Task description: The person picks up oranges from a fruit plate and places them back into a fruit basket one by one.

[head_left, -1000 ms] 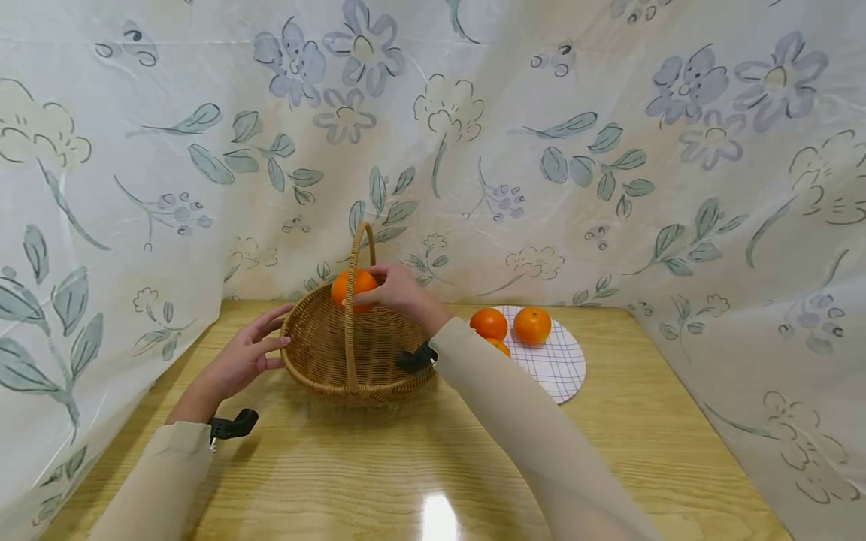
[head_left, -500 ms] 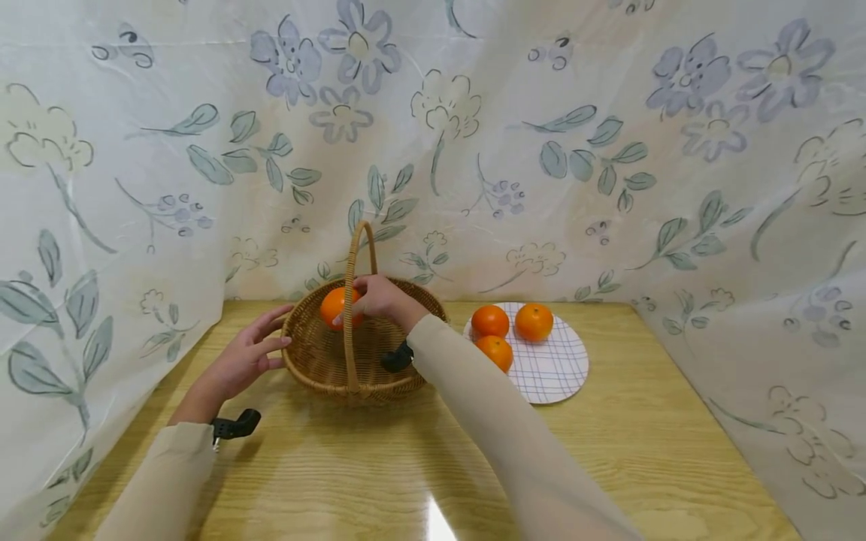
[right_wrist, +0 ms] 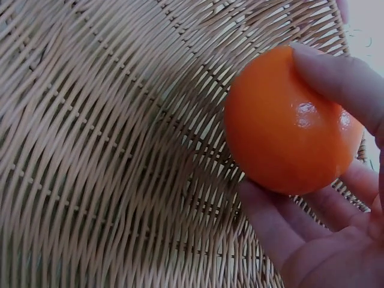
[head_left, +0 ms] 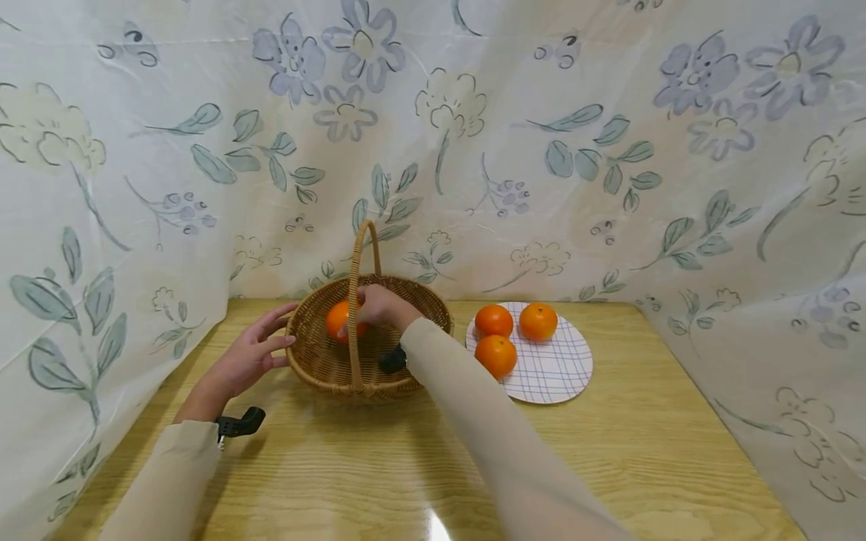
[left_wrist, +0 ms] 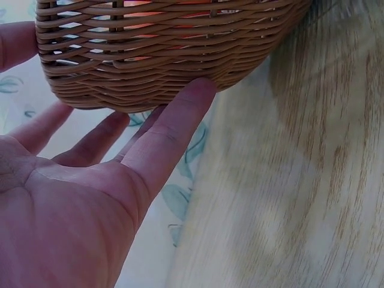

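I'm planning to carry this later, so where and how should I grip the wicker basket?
Probably by the top of its handle, coming from above: it arches over the opening of the basket, and no fingers cover its crown. Better wait until the right hand, inside holding an orange, is out of the way.

No text, label, brand, number or sign can be read anywhere.
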Action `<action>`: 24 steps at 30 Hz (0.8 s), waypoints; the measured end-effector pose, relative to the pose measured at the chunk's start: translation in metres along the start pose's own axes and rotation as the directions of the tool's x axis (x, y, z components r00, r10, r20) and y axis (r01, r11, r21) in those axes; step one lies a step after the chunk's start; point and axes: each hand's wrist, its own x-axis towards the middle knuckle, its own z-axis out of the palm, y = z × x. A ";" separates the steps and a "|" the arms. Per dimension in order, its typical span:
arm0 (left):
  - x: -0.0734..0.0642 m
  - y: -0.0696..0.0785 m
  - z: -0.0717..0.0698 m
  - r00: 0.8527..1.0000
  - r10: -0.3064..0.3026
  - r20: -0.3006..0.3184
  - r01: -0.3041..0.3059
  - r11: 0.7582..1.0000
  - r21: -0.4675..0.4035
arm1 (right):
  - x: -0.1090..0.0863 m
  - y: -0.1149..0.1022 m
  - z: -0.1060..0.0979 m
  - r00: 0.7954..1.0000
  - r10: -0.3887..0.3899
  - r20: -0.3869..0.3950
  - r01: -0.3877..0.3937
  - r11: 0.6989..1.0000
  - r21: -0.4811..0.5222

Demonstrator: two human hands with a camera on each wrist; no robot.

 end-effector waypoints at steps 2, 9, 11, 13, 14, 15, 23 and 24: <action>0.000 0.000 0.000 1.000 -0.002 -0.001 0.002 1.000 0.002 | 0.001 0.000 0.001 1.000 0.017 0.005 -0.017 1.000 -0.004; 0.001 0.000 -0.002 1.000 -0.013 -0.003 0.013 1.000 0.020 | 0.002 0.000 0.007 0.999 0.040 0.028 -0.038 0.997 -0.074; 0.001 0.000 -0.002 1.000 -0.016 -0.001 0.016 1.000 0.025 | 0.003 0.001 0.009 0.999 0.041 0.031 -0.038 0.995 -0.097; 0.002 -0.001 -0.003 1.000 -0.017 0.000 0.017 0.999 0.032 | 0.004 0.002 0.010 0.999 0.037 0.034 -0.033 0.994 -0.103; 0.002 -0.001 -0.002 1.000 -0.015 -0.001 0.015 0.999 0.034 | 0.004 0.002 0.011 0.999 0.036 0.035 -0.033 0.994 -0.104; 0.002 -0.001 -0.003 1.000 -0.014 0.001 0.013 0.999 0.037 | 0.004 0.002 0.012 0.999 0.034 0.036 -0.030 0.995 -0.099; 0.001 0.001 -0.001 1.000 -0.015 -0.001 0.015 1.000 0.027 | 0.000 -0.002 0.009 0.999 0.034 0.032 -0.030 0.995 -0.099; 0.001 0.002 -0.001 1.000 -0.015 -0.002 0.015 1.000 0.027 | -0.001 -0.003 0.007 0.999 0.028 0.031 -0.025 0.994 -0.103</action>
